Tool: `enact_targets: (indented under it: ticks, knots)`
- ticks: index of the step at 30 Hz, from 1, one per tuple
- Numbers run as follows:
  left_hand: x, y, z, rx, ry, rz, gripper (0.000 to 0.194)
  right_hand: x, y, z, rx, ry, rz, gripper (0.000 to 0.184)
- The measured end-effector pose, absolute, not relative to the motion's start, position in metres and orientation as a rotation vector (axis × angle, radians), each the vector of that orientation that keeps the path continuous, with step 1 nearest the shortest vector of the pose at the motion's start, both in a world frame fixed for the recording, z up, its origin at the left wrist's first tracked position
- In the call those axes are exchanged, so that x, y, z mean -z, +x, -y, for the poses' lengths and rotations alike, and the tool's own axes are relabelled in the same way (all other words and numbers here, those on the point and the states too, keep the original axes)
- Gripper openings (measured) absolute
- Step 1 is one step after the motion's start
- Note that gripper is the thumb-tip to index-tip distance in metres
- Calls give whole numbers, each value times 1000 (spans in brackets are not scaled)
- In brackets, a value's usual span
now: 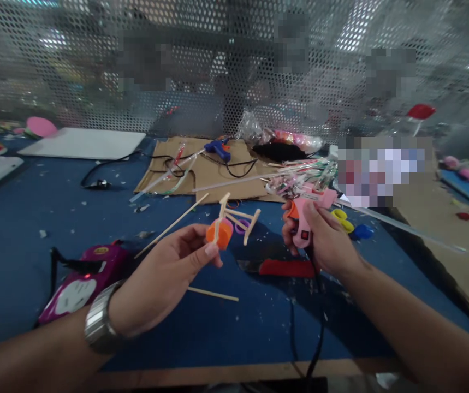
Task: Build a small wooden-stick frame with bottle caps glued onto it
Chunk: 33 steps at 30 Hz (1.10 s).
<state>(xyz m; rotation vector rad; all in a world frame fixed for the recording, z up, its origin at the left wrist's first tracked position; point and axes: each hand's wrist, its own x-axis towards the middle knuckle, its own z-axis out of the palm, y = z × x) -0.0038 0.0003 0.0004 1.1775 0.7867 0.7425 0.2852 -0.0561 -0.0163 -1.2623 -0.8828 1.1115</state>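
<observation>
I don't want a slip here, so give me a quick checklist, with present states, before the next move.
1. Left hand grips the orange piece: ok, pinched with the stick frame beyond it.
2. Right hand holds the pink glue gun: ok, wrapped around the handle.
3. Red switch on: cannot tell, too small to read.
4. Knife safely stowed: not ok, lying on the table with its blade exposed, near the right hand.
5. Black cord free of snags: cannot tell, it passes the knife's handle.
</observation>
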Motion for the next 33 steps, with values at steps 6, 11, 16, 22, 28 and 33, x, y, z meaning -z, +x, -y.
enact_targets:
  ticks: [6, 11, 16, 22, 28, 33]
  knots:
    - [0, -7, -4, -796, 955, -812, 37, 14, 284, 57, -1111, -1383, 902, 60]
    - [-2, -5, -3, -838, 913, -849, 44, 10, 278, 57, -1183, -1356, 840, 61]
    - [-6, -2, -2, -856, 921, -876, 50, 11, 278, 54, -1226, -1263, 707, 57]
    - [-5, -3, -4, -861, 917, -909, 51, 11, 289, 51, -1204, -1228, 658, 55]
    - [-3, -6, -4, -861, 954, -925, 47, 14, 292, 47, -1194, -1196, 640, 48]
    - [-3, -6, -4, -861, 991, -925, 44, 15, 292, 47, -1240, -1234, 719, 41]
